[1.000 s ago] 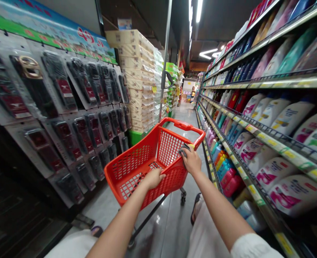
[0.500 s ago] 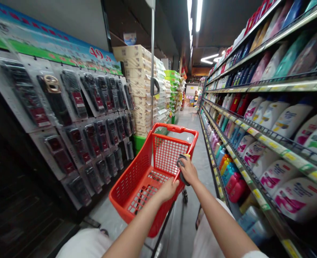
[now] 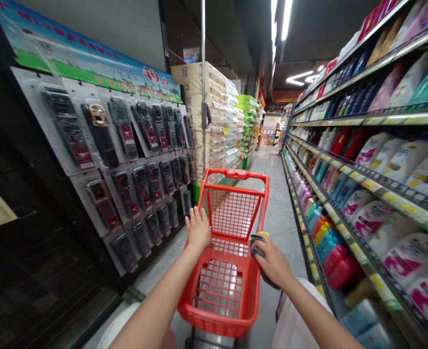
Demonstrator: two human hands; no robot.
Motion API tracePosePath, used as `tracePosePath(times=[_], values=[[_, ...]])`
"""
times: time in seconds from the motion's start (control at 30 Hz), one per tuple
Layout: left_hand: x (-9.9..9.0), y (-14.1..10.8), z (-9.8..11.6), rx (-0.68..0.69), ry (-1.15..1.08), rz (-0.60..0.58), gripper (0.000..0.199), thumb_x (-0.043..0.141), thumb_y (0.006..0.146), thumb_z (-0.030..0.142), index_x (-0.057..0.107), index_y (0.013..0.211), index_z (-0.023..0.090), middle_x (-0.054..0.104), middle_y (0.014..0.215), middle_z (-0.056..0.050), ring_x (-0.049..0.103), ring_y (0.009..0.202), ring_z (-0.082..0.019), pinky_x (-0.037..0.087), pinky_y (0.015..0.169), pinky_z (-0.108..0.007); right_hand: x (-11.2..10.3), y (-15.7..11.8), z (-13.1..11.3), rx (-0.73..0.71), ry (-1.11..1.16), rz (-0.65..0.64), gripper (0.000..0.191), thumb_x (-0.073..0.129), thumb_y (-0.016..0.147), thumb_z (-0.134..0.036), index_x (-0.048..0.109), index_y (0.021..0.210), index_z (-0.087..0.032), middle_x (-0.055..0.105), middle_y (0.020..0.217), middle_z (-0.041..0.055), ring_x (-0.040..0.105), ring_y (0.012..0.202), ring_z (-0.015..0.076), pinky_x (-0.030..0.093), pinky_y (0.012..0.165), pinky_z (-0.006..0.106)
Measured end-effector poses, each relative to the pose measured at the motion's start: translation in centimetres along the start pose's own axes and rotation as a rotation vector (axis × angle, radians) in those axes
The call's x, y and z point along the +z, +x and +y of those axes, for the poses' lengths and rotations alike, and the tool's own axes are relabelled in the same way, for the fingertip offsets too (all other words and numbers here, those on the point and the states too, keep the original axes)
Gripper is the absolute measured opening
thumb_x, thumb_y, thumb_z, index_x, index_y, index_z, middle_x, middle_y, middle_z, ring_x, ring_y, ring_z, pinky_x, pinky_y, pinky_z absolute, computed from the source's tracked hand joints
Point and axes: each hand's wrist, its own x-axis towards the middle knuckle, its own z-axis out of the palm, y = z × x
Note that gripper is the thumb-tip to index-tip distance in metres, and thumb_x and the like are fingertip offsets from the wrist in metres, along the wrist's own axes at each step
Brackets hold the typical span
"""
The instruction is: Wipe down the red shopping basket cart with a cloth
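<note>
A red plastic shopping basket cart [image 3: 219, 315] stands in front of me, with a grid floor and a grid front wall. No goods show inside it. My left hand [image 3: 198, 229] lies on the left rim, its fingers spread and pointing forward. At the right rim, my right hand [image 3: 272, 259] is closed round a dark grey object [image 3: 258, 246] with a bit of yellow at its top; what this object is, I cannot make out.
Packaged belts [image 3: 127, 131] hang on a rack at the left. Beyond them rise stacked tissue packs [image 3: 217, 106] behind a metal pole [image 3: 204, 58]. Shelves of bottles [image 3: 374, 203] line the right side. The grey aisle floor [image 3: 275, 194] runs ahead.
The cart has turned to point straighter down the aisle. My left hand has gone from the right rim to the left rim and its fingers have spread. My right hand keeps its hold.
</note>
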Motion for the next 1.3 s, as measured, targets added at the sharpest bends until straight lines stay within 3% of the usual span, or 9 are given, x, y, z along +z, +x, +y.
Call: tracePosePath(times=[0.17,0.27,0.37,0.53,0.63,0.83,1.1,1.23,1.3], values=[[0.1,2.2,0.4,-0.16,-0.046,0.003,0.059,0.032,0.092,0.011,0.027,0.15,0.001,0.031,0.154,-0.024,0.035,0.141,-0.032,0.036,0.11,-0.05,-1.9,4.8,1.3,0.096,-0.122,0.017,0.026,0.051,0.084,-0.022,0.067,0.103,-0.027,0.049,0.141,0.0005,0.059,0.11,0.0216,0.044,0.091,0.032],[0.3,2.1,0.7,-0.173,-0.109,-0.029,0.06,0.024,0.09,0.003,0.026,0.15,0.002,0.034,0.153,-0.023,0.049,0.132,-0.026,0.047,0.101,-0.038,-1.9,6.5,2.0,0.12,-0.167,0.029,0.026,0.049,0.083,-0.019,0.068,0.1,-0.026,0.05,0.141,0.0004,0.059,0.11,0.0214,0.043,0.092,0.031],[0.1,1.6,0.9,-0.146,-0.116,-0.041,0.063,0.027,0.087,-0.001,0.024,0.15,-0.002,0.029,0.154,-0.025,0.053,0.127,-0.024,0.05,0.097,-0.031,-1.4,5.5,2.1,0.078,-0.193,0.013,0.028,0.047,0.083,-0.015,0.068,0.098,-0.026,0.052,0.138,0.001,0.059,0.11,0.0212,0.042,0.093,0.03],[-0.7,-0.2,0.3,-0.171,-0.095,-0.076,0.067,0.031,0.084,-0.003,0.024,0.15,0.0,0.026,0.155,-0.026,0.058,0.121,-0.025,0.052,0.094,-0.031,-1.6,0.8,1.0,0.004,-0.105,-0.017,0.027,0.047,0.081,-0.013,0.067,0.094,-0.026,0.055,0.133,0.0001,0.059,0.11,0.0194,0.042,0.092,0.029],[-1.2,-1.8,-0.3,-0.148,-0.073,-0.072,0.067,0.029,0.083,-0.003,0.025,0.15,0.0,0.026,0.155,-0.026,0.064,0.113,-0.024,0.055,0.089,-0.033,-2.3,-0.5,0.3,-0.012,-0.101,-0.05,0.028,0.049,0.079,-0.014,0.068,0.094,-0.028,0.056,0.132,-0.0007,0.06,0.107,0.0192,0.043,0.091,0.029],[-1.8,-4.9,-0.5,-0.169,-0.046,-0.062,0.071,0.031,0.08,-0.004,0.026,0.15,0.0,0.024,0.155,-0.027,0.07,0.097,-0.023,0.058,0.08,-0.032,-3.6,2.6,0.6,-0.005,-0.179,-0.07,0.037,0.052,0.079,-0.015,0.069,0.109,-0.029,0.047,0.143,-0.0004,0.058,0.111,0.022,0.043,0.093,0.033],[-2.3,-6.9,-1.2,-0.155,-0.1,-0.046,0.072,0.034,0.08,-0.005,0.025,0.151,0.004,0.025,0.154,-0.026,0.066,0.11,-0.023,0.055,0.084,-0.027,-3.9,6.4,1.0,-0.023,-0.285,0.017,0.052,0.057,0.078,-0.013,0.061,0.127,-0.03,0.035,0.152,0.0052,0.055,0.117,0.0249,0.045,0.095,0.037],[-1.8,-7.8,-2.4,-0.142,-0.085,-0.032,0.077,0.033,0.079,-0.007,0.02,0.153,0.008,0.025,0.154,-0.026,0.065,0.112,-0.023,0.054,0.088,-0.027,-4.3,7.3,0.1,-0.015,-0.319,0.043,0.05,0.058,0.077,-0.015,0.062,0.125,-0.031,0.046,0.14,0.0075,0.06,0.108,0.0241,0.048,0.088,0.034],[-1.7,-8.3,-2.9,-0.133,-0.068,-0.027,0.078,0.032,0.078,-0.008,0.02,0.154,0.008,0.025,0.155,-0.025,0.062,0.117,-0.023,0.053,0.09,-0.026,-4.9,8.3,-0.8,-0.009,-0.311,0.079,0.057,0.056,0.078,-0.016,0.056,0.133,-0.031,0.05,0.135,0.0093,0.061,0.104,0.0248,0.049,0.084,0.034]])
